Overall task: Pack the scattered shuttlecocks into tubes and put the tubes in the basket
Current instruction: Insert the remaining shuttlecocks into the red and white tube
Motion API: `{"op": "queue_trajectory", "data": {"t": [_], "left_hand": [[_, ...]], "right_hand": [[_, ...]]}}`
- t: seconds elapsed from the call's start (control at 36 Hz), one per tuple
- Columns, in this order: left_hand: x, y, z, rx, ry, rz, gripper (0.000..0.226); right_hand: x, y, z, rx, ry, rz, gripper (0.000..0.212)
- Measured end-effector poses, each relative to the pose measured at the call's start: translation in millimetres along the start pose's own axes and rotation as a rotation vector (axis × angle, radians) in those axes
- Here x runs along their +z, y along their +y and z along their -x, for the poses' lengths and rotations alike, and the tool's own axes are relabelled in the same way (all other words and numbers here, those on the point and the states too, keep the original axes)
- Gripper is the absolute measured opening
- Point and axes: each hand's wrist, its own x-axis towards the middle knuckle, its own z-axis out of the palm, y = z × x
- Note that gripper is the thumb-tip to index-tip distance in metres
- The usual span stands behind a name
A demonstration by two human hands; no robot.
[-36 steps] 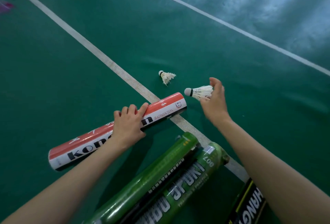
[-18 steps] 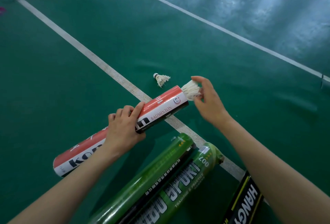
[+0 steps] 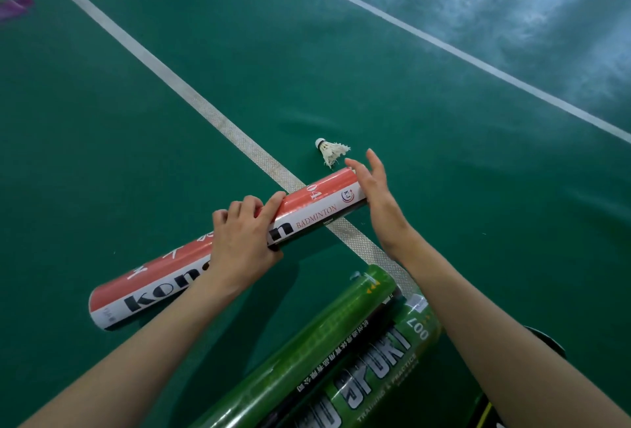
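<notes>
- on the green court floor [image 3: 102, 161], in the head view, the red tube [image 3: 316, 205] lies slanted across a white line [image 3: 211, 116]. my left hand [image 3: 244, 243] grips it round the middle, fingers [image 3: 239, 209] curled over the top.
- my right hand [image 3: 375, 195] sits at the tube's far mouth with its fingers straight and spread, holding nothing. the palm covers the opening, so i cannot tell what is inside.
- one loose shuttlecock [image 3: 330, 151] lies on the floor just beyond that hand, cork pointing away from me, feathers ragged.
- two green tubes [image 3: 341, 321] lie side by side near my right forearm. a blurred pink object [image 3: 15, 5] sits far off to the left. no basket is in view.
- handling, as i judge it: the shuttlecock is nearly weightless and its feathers crush easily. i would pinch it lightly low on the skirt or at the cork, then feed it cork first into the mouth.
- the tube looks like stiff, light card with a glossy skin, so it may roll or slip. a mid-body wrap like the present one should steady it.
</notes>
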Motion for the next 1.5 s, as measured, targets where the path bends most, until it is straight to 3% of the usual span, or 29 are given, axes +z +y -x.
{"op": "queue_trajectory", "data": {"t": [0.14,0.28,0.42,0.64,0.78,0.94,1.25,1.36,1.5], "left_hand": [[3.6,-12.5,-13.3,-0.068,-0.001,0.051,0.088],[4.4,-24.6,-34.4,-0.170,-0.076,0.078,0.088],[9.5,-38.6,-40.7,-0.243,-0.152,0.061,0.086],[15.3,-47.3,-42.3,-0.260,-0.211,0.094,0.090],[13.9,-56.7,-43.3,-0.254,-0.212,0.100,0.092],[19.6,-54.1,-34.9,-0.218,-0.216,0.041,0.094],[12.6,-12.0,-16.0,-0.054,-0.205,-0.003,0.096],[3.9,11.7,-9.7,0.015,-0.150,0.042,0.095],[-8.8,34.2,-4.5,0.083,-0.080,0.046,0.089]], "right_hand": [[10.3,-6.9,-29.5,-0.044,0.045,-0.010,0.056],[3.9,-1.9,-77.5,0.008,0.301,0.067,0.030],[10.1,12.6,-123.0,0.311,0.182,0.188,0.038],[42.5,16.6,-149.9,0.426,0.068,0.192,0.049],[31.4,26.6,-143.4,0.349,0.215,0.350,0.040],[1.1,21.3,-104.9,0.105,0.371,0.474,0.003],[-22.8,8.6,-26.2,0.050,0.206,0.362,0.029],[-28.5,-0.9,-1.1,0.043,0.175,0.290,0.011],[-46.6,-12.8,24.4,-0.009,0.233,0.132,0.042]]}}
